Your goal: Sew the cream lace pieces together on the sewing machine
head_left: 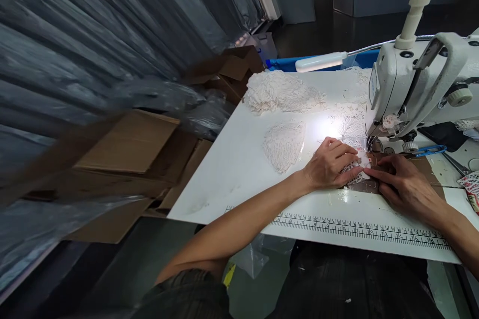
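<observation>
A white lace piece (361, 163) lies under the front of the white sewing machine (389, 84), close to its presser foot (370, 143). My left hand (331, 162) rests over the left side of this lace, its thumb and fingers holding it down against the bed. From the other side, my right hand (406, 182) reaches in with the index finger stretched to the lace's near edge, close to my left thumb. The other right fingers are bent and apart. Fingers cover part of the lace, and the needle point is too small to make out.
On the white table (232, 179) lie a lace pile (279, 90) and a single lace piece (284, 145). Blue-handled thread snips (430, 150) and scissors (454, 164) sit right of the needle. A printed ruler (355, 229) edges the front; cardboard boxes (130, 142) stand left.
</observation>
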Tool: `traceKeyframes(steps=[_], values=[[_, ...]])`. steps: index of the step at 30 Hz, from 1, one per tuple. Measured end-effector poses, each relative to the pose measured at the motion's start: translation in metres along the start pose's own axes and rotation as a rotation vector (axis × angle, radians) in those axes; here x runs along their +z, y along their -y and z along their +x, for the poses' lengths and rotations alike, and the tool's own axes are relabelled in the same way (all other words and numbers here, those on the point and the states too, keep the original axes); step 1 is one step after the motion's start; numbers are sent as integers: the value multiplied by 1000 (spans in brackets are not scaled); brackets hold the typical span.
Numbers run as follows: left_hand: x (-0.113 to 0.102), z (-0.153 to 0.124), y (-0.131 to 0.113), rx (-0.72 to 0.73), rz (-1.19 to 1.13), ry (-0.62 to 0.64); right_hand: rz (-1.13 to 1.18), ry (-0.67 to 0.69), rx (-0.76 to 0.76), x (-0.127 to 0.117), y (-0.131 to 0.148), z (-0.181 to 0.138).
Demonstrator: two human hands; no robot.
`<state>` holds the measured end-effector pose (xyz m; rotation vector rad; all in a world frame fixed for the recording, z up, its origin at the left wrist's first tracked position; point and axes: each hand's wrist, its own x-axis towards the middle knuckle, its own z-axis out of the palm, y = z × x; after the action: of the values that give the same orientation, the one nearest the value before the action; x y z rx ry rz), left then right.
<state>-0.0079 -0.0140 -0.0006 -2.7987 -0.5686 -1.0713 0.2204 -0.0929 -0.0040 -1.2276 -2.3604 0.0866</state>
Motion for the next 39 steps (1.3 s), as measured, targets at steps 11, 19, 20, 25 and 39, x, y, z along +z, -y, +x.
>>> traceKeyframes(steps=[11, 19, 20, 25, 39], values=[[2, -4, 4, 94, 80, 124, 1, 0, -1, 2, -1, -1], [4, -8, 6, 48, 62, 218, -22, 12, -9, 0, 0, 0], [4, -8, 6, 49, 61, 223, -21, 15, -7, 0, 0, 0], [3, -8, 6, 74, 69, 236, -24, -4, -28, -1, 0, 1], [-1, -2, 2, 106, 148, 212, -26, 0, -11, -1, 1, 0]])
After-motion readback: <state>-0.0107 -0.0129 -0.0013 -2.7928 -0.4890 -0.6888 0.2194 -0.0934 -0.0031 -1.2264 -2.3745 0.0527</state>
